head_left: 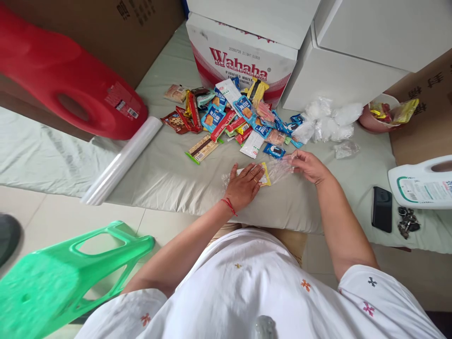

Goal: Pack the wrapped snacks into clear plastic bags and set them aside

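Observation:
My left hand (244, 185) lies flat, fingers stretched out, on a packet with a yellow edge (265, 174) that rests on the cloth-covered surface. Clear plastic film (280, 169) stretches from that packet to my right hand (306, 165), whose fingers pinch its far end. Most of the packet is hidden under my left palm. Just beyond my hands lies a heap of wrapped snacks (224, 125) in blue, red, yellow and white packaging. A long wafer-like bar in a clear and green wrapper (203, 147) is at the near left of the heap.
Several clear plastic bundles (326, 117) lie right of the snacks, beside a pink basket (377, 123). A white carton (243, 56) stands behind. Left are a plastic roll (122, 160), a red jug (70, 80) and a green stool (70, 278); right, a phone (382, 209), keys (408, 222) and a white bottle (423, 183).

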`<state>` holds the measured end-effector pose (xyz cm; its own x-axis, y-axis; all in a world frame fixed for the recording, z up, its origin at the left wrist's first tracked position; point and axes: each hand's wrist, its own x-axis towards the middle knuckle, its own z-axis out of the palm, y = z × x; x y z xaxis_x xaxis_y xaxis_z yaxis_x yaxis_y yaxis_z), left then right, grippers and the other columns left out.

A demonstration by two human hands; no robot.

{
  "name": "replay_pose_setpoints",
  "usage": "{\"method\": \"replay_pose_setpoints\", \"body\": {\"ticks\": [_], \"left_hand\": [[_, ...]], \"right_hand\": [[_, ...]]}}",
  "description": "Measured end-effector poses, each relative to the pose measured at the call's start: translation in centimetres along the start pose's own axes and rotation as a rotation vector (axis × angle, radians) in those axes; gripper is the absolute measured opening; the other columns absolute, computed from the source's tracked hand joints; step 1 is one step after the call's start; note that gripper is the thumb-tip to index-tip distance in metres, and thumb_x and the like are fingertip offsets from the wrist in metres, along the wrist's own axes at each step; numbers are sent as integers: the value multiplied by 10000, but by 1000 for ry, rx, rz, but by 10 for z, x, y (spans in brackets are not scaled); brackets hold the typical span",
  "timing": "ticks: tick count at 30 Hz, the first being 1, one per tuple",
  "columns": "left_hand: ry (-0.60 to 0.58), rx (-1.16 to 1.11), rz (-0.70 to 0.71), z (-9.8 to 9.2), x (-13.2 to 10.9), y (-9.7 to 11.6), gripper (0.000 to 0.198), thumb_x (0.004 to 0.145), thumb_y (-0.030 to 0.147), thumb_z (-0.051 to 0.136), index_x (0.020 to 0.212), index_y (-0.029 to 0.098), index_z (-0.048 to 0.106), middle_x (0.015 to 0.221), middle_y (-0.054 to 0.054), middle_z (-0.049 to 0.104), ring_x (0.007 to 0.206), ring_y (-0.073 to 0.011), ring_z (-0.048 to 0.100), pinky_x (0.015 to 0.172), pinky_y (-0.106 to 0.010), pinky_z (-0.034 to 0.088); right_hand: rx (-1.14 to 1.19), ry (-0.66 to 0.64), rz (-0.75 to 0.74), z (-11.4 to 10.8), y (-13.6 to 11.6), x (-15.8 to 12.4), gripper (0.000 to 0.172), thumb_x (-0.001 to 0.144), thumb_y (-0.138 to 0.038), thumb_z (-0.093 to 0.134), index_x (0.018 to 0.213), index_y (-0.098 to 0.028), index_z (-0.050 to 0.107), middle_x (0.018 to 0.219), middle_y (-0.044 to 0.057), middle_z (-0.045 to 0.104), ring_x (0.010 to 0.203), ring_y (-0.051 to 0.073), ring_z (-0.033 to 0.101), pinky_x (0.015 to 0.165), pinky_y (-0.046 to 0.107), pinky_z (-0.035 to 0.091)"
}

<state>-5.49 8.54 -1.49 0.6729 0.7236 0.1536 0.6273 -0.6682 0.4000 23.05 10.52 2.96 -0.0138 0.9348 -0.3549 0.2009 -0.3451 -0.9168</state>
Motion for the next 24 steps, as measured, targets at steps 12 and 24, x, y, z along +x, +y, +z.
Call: {"method": "replay_pose_setpoints", "body": {"ticks": [12, 24], "left_hand": [[-8, -19, -16, -1, 1, 1, 514, 1096, 370, 310, 1574, 268, 469, 1624, -85, 478, 1525, -294, 413, 1278, -672, 104], [73, -493, -165, 6, -3, -7, 574, 834, 157, 568, 1404, 226, 598, 1566, -109, 552, 1552, -325, 364, 1291, -657, 55]], "right_hand": [[20, 259, 114, 42, 2, -12, 469, 603, -571, 869, 716, -204, 599, 541, -48, 502, 457, 86, 389, 403, 225, 296], [-249, 376, -370, 155, -3, -20, 174, 935, -344, 550, 943, -203, 652, 783, -8, 660, 683, 143, 568, 672, 258, 454]]}}
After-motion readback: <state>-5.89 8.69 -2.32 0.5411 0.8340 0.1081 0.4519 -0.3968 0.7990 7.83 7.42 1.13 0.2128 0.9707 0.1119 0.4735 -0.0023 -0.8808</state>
